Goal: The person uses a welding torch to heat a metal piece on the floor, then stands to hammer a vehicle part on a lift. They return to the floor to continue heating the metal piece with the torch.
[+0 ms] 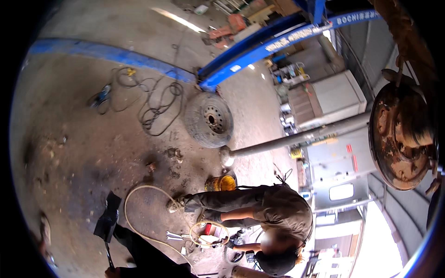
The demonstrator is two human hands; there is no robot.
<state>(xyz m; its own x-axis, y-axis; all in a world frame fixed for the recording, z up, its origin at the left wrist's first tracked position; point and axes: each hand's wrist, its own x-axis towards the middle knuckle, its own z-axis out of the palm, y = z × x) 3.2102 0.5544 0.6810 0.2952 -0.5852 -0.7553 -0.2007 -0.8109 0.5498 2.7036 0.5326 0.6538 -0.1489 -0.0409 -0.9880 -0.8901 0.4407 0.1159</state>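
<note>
At the lower edge, partly cut off, my left hand (112,272) is closed around a dark, thin tool (108,254) with a shiny shaft, which points up toward my black shoe (106,215). I cannot make out my right hand. At the far right is a large rusty, round brake backing plate and hub (389,148). A co-worker in brown clothes (282,208) bends low at the lower middle, a hand near several tools on the floor, among them open-ended wrenches (174,235) and a coiled pale hose (139,190).
A removed wheel (204,116) lies beside blue lift beams (116,58). Tangled cables (157,111), a yellow bucket (225,183) and a grey pole (287,138) are around it. Cabinets (333,97) stand farther back.
</note>
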